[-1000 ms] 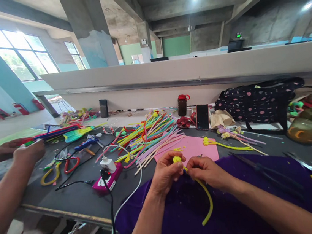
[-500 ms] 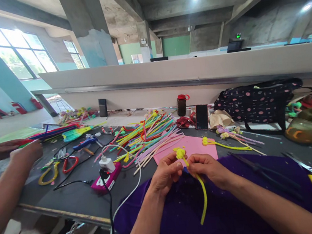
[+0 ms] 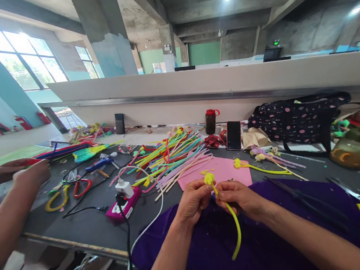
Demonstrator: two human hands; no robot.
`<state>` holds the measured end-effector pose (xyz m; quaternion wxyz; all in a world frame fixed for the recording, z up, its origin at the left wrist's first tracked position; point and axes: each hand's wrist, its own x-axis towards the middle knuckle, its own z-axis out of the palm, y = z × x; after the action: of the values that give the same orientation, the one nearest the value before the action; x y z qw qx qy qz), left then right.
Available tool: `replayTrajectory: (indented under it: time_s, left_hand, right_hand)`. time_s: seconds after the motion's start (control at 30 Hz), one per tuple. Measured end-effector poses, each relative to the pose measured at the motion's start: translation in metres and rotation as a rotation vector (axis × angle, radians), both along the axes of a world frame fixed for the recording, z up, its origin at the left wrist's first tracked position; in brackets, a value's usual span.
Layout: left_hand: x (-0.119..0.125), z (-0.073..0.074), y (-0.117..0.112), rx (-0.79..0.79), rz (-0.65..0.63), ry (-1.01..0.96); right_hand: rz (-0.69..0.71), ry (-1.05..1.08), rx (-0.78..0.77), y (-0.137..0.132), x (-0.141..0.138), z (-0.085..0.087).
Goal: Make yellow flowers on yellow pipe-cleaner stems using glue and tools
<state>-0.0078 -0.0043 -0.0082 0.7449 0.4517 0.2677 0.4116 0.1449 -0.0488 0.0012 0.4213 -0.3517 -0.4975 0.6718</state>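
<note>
Between my hands is a yellow pipe-cleaner flower point(image 3: 208, 178), its bunched head uppermost and its long stem point(image 3: 237, 229) curving down over the purple cloth point(image 3: 202, 256). My left hand point(image 3: 193, 199) is closed on it just below the head. The thumb and fingers of my right hand point(image 3: 236, 196) pinch the stem close beside. Behind them lies a pink sheet point(image 3: 218, 170). A second yellow pipe-cleaner flower point(image 3: 237, 163) rests on its right side, the stem stretching to the right.
Loose coloured pipe cleaners point(image 3: 170, 158) are heaped behind. A purple power strip point(image 3: 124, 204) with cables, red-and-yellow scissors point(image 3: 81, 188) and a blue glue gun point(image 3: 99, 163) lie left. A co-worker's hands point(image 3: 30, 172) work far left. Pliers point(image 3: 304, 198), more scissors point(image 3: 356, 193) and a bottle point(image 3: 351, 150) are right.
The flower head has turned slightly between my fingers, and my right fingers have shifted a little on the stem. The whole view has moved marginally.
</note>
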Motion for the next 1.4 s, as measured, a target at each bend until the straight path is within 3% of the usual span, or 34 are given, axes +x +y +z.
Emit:
replayTrajectory:
  time_s: [0.2,0.37,0.67,1.07,1.27,1.4]
  left_hand:
    - [-0.002,0.003,-0.001,-0.003,-0.025,-0.023]
    - [-0.007,0.014,-0.008,0.117,-0.143,-0.127]
    - [-0.008,0.011,-0.012,0.21,-0.086,-0.135]
    - [-0.01,0.006,-0.008,0.206,-0.114,-0.14]
    - [-0.008,0.013,-0.011,0.185,-0.14,-0.108]
    - [-0.003,0.011,-0.01,0.104,-0.086,-0.019]
  right_hand:
    - [0.002,0.013,-0.005,-0.001,0.0,0.0]
    - [0.094,0.056,-0.059,0.0,0.004,-0.003]
    - [0.15,0.073,-0.122,-0.003,0.005,-0.008]
    - [0.17,0.091,-0.12,-0.002,0.005,-0.015]
    - [0.157,0.101,-0.09,-0.001,0.009,-0.009]
    - [0.171,0.163,-0.061,0.0,0.01,-0.005]
